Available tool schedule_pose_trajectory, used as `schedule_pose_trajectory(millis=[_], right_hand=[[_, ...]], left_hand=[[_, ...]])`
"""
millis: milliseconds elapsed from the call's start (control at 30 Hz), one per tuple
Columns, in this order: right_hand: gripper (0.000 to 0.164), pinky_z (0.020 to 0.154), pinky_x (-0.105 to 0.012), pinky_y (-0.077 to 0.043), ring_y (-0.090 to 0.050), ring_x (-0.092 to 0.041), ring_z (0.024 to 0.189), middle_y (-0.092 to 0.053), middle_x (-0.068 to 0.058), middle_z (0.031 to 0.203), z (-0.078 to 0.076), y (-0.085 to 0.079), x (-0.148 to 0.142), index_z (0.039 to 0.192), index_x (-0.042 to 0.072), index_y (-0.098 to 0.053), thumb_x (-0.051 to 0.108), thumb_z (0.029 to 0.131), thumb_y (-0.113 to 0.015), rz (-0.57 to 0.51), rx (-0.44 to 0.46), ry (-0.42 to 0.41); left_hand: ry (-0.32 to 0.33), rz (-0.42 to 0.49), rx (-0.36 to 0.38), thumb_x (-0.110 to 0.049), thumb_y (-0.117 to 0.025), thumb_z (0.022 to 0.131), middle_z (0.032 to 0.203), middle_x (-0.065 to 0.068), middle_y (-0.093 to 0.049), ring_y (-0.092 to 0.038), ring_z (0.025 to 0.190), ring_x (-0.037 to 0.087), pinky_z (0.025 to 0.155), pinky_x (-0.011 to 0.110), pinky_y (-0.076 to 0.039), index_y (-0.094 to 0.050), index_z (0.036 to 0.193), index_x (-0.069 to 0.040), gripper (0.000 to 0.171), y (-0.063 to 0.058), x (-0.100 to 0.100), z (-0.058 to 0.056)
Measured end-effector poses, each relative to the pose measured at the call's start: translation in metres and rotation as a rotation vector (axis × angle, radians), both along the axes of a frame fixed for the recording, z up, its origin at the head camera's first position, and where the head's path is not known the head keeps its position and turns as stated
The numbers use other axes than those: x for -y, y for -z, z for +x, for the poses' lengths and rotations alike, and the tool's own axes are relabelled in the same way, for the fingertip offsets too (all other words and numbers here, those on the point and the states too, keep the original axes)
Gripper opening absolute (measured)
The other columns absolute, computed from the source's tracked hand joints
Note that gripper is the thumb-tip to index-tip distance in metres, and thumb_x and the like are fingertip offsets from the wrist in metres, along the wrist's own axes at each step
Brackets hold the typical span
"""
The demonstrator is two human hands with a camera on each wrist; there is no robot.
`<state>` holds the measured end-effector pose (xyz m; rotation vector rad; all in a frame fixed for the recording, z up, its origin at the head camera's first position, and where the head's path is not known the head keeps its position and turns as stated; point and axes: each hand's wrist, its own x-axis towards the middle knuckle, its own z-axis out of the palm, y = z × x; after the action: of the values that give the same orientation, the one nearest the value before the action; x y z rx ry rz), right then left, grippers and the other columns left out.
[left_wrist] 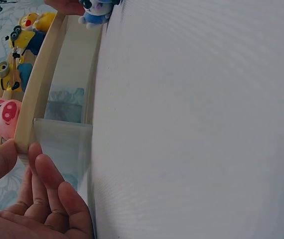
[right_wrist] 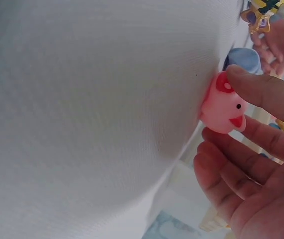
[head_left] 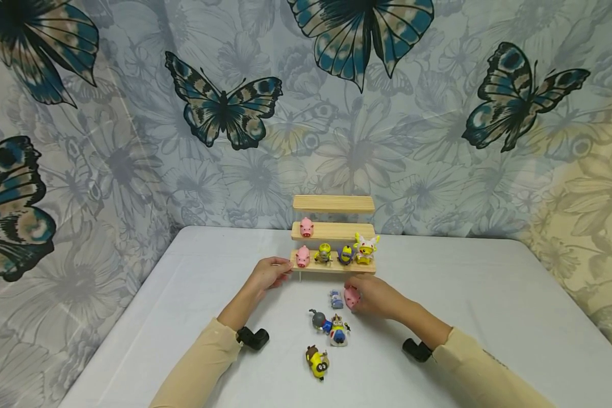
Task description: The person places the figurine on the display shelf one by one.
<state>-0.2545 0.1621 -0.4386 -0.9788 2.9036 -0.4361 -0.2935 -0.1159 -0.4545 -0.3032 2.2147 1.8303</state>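
Observation:
My left hand (head_left: 269, 273) pinches the left end of the bottom tier of a wooden three-tier display shelf (head_left: 332, 203), thumb above and fingertips below in the left wrist view. My right hand (head_left: 378, 296) holds a pink pig figure (right_wrist: 220, 107) low at the tabletop, in front of the shelf's right part. Its thumb lies on the pig near the snout, with fingers on the other side. Next to this pig stands a small blue-grey figure (head_left: 336, 299). Along the bottom tier sit another pink pig (head_left: 303, 256), two goggled minion figures (head_left: 323, 253) and a yellow figure in a white horned hood (head_left: 365, 250).
A third pig (head_left: 306, 227) sits on the middle tier's left end. Nearer me on the white table (head_left: 438, 272) are a grey-headed figure in blue (head_left: 320, 321), a crowned minion (head_left: 339, 331) and a yellow-and-brown minion lying down (head_left: 317, 362). Butterfly-patterned cloth (head_left: 265, 181) hangs behind.

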Motion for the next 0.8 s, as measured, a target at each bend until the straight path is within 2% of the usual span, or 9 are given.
schedule_pose_trajectory(millis=[400,567,800], right_hand=[[0.041,0.086,-0.042,-0.051,-0.061,-0.026,0.103,-0.066,-0.010,0.110,-0.002,-0.001,0.002,0.111,0.005,-0.065,0.016,0.076,-0.083,0.003,0.039,0.032],[0.041,0.089,-0.044,-0.050,-0.061,-0.027,0.103,-0.067,-0.010,0.109,-0.001,-0.004,0.000,0.111,0.004,-0.065,0.016,0.076,-0.082,-0.015,0.048,0.020],[0.040,0.082,-0.037,-0.051,-0.060,-0.019,0.095,-0.066,-0.004,0.103,-0.002,-0.016,-0.008,0.112,0.004,-0.065,0.016,0.078,-0.079,-0.093,0.071,-0.018]], left_hand=[[-0.008,-0.014,-0.006,-0.024,-0.065,0.094,0.096,0.005,-0.073,-0.060,0.072,0.008,0.064,0.023,-0.045,-0.065,0.114,-0.006,0.027,-0.001,0.000,-0.001],[-0.003,-0.007,-0.006,-0.024,-0.065,0.094,0.095,0.004,-0.073,-0.059,0.071,0.008,0.063,0.023,-0.045,-0.064,0.114,-0.006,0.027,0.000,0.000,-0.001],[-0.001,-0.002,-0.008,-0.024,-0.065,0.094,0.095,0.005,-0.073,-0.057,0.068,0.007,0.062,0.023,-0.045,-0.064,0.114,-0.005,0.028,0.001,0.000,0.000]])
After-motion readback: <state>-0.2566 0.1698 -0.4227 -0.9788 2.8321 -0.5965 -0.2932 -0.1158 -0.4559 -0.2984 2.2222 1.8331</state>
